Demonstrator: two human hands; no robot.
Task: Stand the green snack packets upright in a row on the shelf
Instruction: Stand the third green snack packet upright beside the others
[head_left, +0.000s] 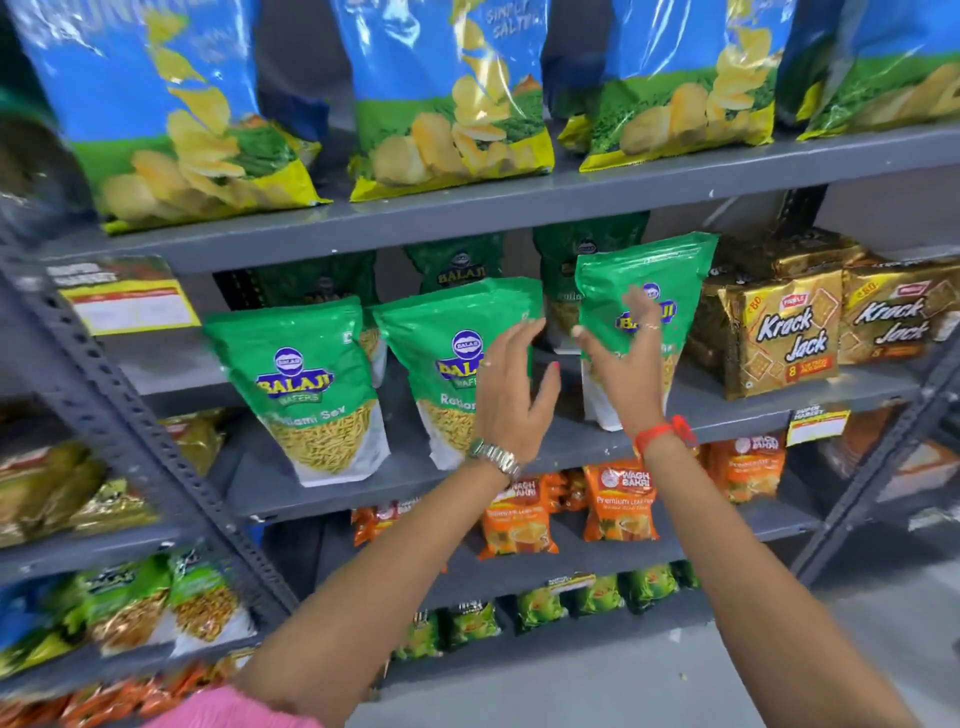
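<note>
Three green packets (306, 384) stand upright along the middle shelf (571, 447) at frame centre, more behind. My left hand (511, 395) and right hand (628, 358) hover spread, holding nothing; the row looks nearly done.

green packets (306, 374): 6 | blue bags (171, 104): 4 | Krack Jack packs (779, 332): 2

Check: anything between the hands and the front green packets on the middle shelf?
Nothing visible. Left hand is open in front of the middle green packet, right hand open in front of the right green packet. Contact cannot be told.
</note>
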